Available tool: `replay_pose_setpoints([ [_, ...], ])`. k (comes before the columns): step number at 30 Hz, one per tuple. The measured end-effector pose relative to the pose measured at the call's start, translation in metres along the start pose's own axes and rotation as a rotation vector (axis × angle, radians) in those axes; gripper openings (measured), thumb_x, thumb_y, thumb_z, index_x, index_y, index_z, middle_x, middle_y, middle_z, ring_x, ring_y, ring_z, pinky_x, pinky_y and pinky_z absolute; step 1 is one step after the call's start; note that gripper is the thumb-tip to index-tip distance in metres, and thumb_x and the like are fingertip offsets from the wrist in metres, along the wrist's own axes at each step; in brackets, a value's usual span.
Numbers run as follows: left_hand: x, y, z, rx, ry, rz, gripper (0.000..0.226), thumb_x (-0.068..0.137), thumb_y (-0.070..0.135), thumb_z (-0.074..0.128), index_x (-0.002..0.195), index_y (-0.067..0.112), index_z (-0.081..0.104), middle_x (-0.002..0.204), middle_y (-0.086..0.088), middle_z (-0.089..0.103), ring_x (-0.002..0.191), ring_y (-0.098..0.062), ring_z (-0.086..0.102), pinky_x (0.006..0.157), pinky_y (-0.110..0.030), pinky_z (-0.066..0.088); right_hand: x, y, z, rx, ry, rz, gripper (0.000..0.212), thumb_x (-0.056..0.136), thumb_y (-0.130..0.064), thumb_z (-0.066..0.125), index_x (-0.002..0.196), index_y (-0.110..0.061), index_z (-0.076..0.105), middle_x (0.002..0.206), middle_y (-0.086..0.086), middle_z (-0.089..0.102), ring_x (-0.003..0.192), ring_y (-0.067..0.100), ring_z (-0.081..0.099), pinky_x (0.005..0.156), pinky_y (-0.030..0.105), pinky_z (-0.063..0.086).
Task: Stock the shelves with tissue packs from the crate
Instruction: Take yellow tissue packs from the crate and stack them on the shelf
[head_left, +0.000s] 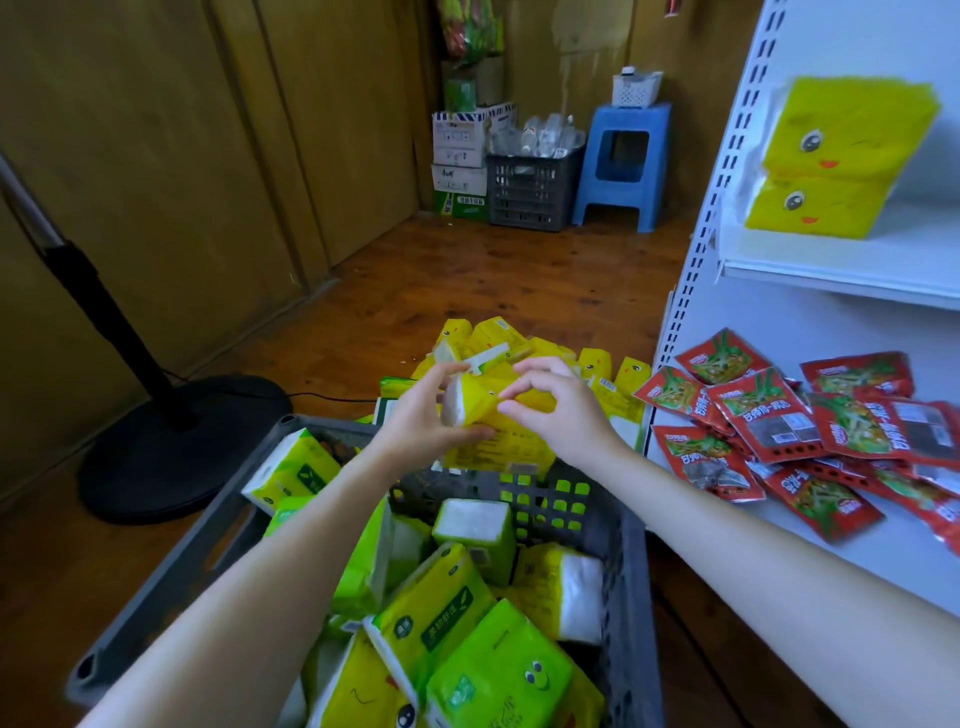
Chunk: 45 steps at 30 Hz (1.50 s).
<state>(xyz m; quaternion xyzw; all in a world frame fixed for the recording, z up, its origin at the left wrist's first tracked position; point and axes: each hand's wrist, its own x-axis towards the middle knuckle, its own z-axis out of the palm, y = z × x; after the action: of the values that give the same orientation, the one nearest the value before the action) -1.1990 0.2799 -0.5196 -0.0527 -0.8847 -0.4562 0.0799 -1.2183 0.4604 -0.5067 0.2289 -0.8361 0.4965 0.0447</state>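
Observation:
A grey plastic crate (626, 545) in front of me holds several green and yellow tissue packs (457, 618). Above its far rim, both hands hold a yellow tissue pack (488, 402). My left hand (423, 415) grips its white left end, thumb on top. My right hand (558, 410) pinches its top right side. Another yellow pack (498, 452) hangs just beneath them. Two yellow smiley packs (836, 156) stand stacked on the upper white shelf (841, 270) at right.
More yellow packs (524, 343) lie piled on the wooden floor beyond the crate. Red snack packets (810, 421) cover the lower shelf. A black fan base (176, 447) stands at left. Boxes, a dark crate (530, 189) and a blue stool (623, 161) line the back wall.

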Motion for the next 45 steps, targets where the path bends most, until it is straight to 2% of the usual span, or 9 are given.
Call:
replay_pose_setpoints([
  [4, 0.003, 0.003, -0.011, 0.032, 0.101, 0.05, 0.061, 0.068, 0.025, 0.082, 0.118, 0.019, 0.048, 0.113, 0.004, 0.057, 0.108, -0.017, 0.052, 0.084, -0.034, 0.049, 0.005, 0.005, -0.006, 0.36, 0.033, 0.311, 0.049, 0.085, -0.039, 0.061, 0.131, -0.03, 0.045, 0.135, -0.005, 0.039, 0.128, 0.01, 0.034, 0.107, 0.036, 0.033],
  [8, 0.005, 0.003, -0.017, -0.044, 0.141, 0.042, 0.061, 0.068, 0.026, 0.081, 0.117, 0.025, 0.046, 0.114, 0.002, 0.058, 0.109, -0.017, 0.054, 0.083, -0.037, 0.052, 0.003, 0.006, -0.013, 0.758, -0.069, 0.621, 0.066, 0.086, -0.038, 0.059, 0.143, -0.038, 0.026, 0.152, -0.004, 0.02, 0.137, 0.03, 0.026, 0.09, 0.051, 0.047],
  [13, 0.007, -0.008, -0.011, 0.012, 0.056, 0.034, 0.065, 0.072, 0.021, 0.079, 0.127, 0.025, 0.044, 0.129, 0.001, 0.053, 0.122, -0.016, 0.048, 0.094, -0.043, 0.049, 0.003, 0.013, -0.011, 0.742, -0.069, 0.506, 0.067, 0.087, -0.011, 0.062, 0.141, -0.035, 0.032, 0.118, -0.001, 0.034, 0.115, 0.016, 0.042, 0.089, 0.047, 0.051],
  [19, 0.003, -0.014, -0.005, -0.113, -0.162, -0.124, 0.093, 0.075, 0.011, 0.077, 0.147, 0.022, 0.018, 0.136, 0.011, 0.037, 0.12, -0.007, 0.041, 0.095, -0.028, 0.045, 0.004, 0.025, -0.004, 0.566, -0.088, 0.44, 0.047, 0.086, -0.007, 0.064, 0.124, -0.03, 0.05, 0.126, 0.007, 0.043, 0.101, 0.021, 0.058, 0.086, 0.038, 0.053],
  [26, 0.003, -0.017, -0.002, -0.348, -0.245, -0.268, 0.099, 0.077, 0.05, 0.067, 0.151, 0.022, 0.008, 0.148, 0.001, 0.037, 0.133, -0.014, 0.04, 0.112, -0.042, 0.033, 0.007, 0.029, 0.004, 0.579, -0.063, 0.488, 0.057, 0.084, -0.02, 0.066, 0.133, -0.036, 0.042, 0.134, 0.005, 0.036, 0.119, 0.025, 0.049, 0.085, 0.045, 0.054],
  [30, 0.003, -0.03, -0.004, -0.301, -0.273, -0.282, 0.111, 0.059, 0.069, 0.072, 0.147, 0.042, 0.01, 0.126, 0.002, 0.047, 0.121, -0.017, 0.044, 0.112, -0.049, 0.03, 0.006, 0.035, 0.006, 0.561, -0.1, 0.489, 0.064, 0.084, -0.013, 0.067, 0.136, -0.037, 0.038, 0.147, 0.004, 0.032, 0.116, 0.028, 0.055, 0.08, 0.038, 0.056],
  [35, 0.004, -0.023, -0.009, -0.352, -0.239, -0.242, 0.083, 0.083, 0.043, 0.065, 0.147, 0.04, 0.012, 0.154, 0.002, 0.026, 0.133, -0.017, 0.04, 0.111, -0.042, 0.034, 0.006, 0.031, 0.0, 0.39, -0.066, 0.339, 0.055, 0.087, -0.01, 0.063, 0.129, -0.038, 0.044, 0.138, -0.002, 0.037, 0.119, 0.024, 0.051, 0.069, 0.024, 0.052],
  [40, 0.007, -0.025, -0.008, -0.317, -0.234, -0.233, 0.074, 0.091, 0.003, 0.056, 0.146, 0.037, 0.02, 0.149, 0.012, 0.031, 0.121, -0.012, 0.052, 0.098, -0.037, 0.048, 0.006, 0.035, -0.002, 0.276, -0.097, 0.276, 0.05, 0.088, -0.004, 0.059, 0.127, -0.032, 0.047, 0.128, -0.004, 0.042, 0.127, 0.017, 0.042, 0.094, 0.03, 0.04],
  [45, 0.007, -0.021, -0.001, -0.214, -0.193, -0.236, 0.047, 0.094, 0.028, 0.054, 0.138, 0.037, 0.04, 0.147, 0.002, 0.033, 0.134, -0.018, 0.036, 0.109, -0.04, 0.034, 0.001, 0.046, 0.007, 0.148, -0.112, 0.299, 0.057, 0.086, -0.032, 0.064, 0.138, -0.036, 0.039, 0.148, -0.002, 0.032, 0.138, 0.017, 0.027, 0.108, 0.036, 0.027],
])
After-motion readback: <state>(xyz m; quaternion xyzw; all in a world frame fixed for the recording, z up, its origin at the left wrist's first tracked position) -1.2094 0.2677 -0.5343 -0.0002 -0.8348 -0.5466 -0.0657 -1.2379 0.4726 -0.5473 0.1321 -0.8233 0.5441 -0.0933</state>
